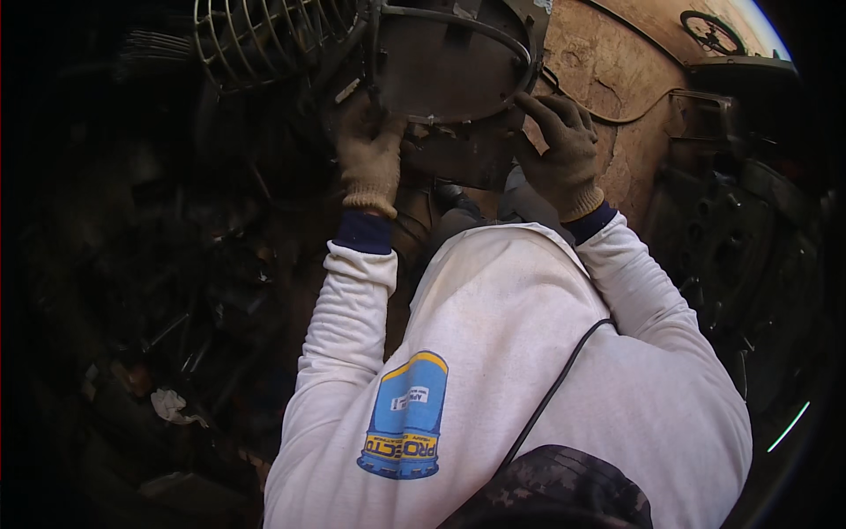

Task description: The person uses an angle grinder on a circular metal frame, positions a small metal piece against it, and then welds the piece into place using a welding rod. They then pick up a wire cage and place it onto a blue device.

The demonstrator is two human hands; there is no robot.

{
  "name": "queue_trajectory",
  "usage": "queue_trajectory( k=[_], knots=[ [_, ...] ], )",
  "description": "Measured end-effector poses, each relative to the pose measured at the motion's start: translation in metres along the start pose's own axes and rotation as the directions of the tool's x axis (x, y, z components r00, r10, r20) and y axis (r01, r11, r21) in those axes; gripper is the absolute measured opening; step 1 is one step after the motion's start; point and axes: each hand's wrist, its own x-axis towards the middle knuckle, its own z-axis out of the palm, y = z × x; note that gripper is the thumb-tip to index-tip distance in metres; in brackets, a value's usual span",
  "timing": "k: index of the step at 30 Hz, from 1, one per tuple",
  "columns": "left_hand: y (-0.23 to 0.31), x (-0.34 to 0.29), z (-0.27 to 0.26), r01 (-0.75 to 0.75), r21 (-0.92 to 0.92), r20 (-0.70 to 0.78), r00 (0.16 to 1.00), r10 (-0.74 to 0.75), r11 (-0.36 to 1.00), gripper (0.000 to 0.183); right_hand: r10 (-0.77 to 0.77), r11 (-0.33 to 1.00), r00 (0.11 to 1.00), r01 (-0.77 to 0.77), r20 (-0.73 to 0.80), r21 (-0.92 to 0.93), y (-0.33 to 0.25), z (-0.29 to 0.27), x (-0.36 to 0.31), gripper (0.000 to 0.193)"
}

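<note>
A dark metal frame (458, 116) with a rounded, ring-like rim lies ahead of me, over a dark flat plate (458, 159). My left hand (368, 163), in a brown knit glove, grips its near left side. The thumb lies toward the rim, and the other fingertips fade into shadow. On the right, my gloved right hand (560, 145) has its curved fingertips on the rim's right end and its thumb lower, beside the plate. What lies under the frame is hidden.
A round wire guard (273, 40) stands at the upper left. A cable (617, 117) runs over the brown floor (608, 53) on the right. Dark metal parts (731, 220) sit at far right. Shadowy clutter with a crumpled white scrap (174, 407) fills the left. A wheel (712, 33) shows far off.
</note>
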Motion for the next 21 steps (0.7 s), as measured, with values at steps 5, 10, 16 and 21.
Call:
queue_trajectory(
  k=[5, 10, 16, 21],
  knots=[
    [-0.001, 0.003, 0.004, 0.073, -0.074, 0.004, 0.997, -0.073, 0.995, 0.029, 0.113, 0.993, 0.987, -0.108, -0.111, 0.047, 0.02, -0.011, -0.005, 0.045],
    [-0.017, 0.004, -0.006, 0.049, -0.151, -0.003, 0.999, -0.05, 0.987, 0.023, 0.144, 0.983, 0.967, -0.117, -0.21, 0.139, 0.021, -0.014, 0.023, 0.042],
    [-0.014, 0.007, 0.003, 0.084, -0.086, -0.019, 0.996, -0.086, 0.993, 0.016, 0.033, 0.945, 0.935, 0.086, -0.353, 0.317, 0.011, -0.033, 0.117, 0.038],
    [-0.014, 0.005, 0.002, 0.137, -0.104, -0.011, 0.99, -0.139, 0.985, 0.014, 0.011, 0.705, 0.984, 0.117, -0.175, 0.7, -0.017, -0.002, 0.262, 0.052]
  ],
)
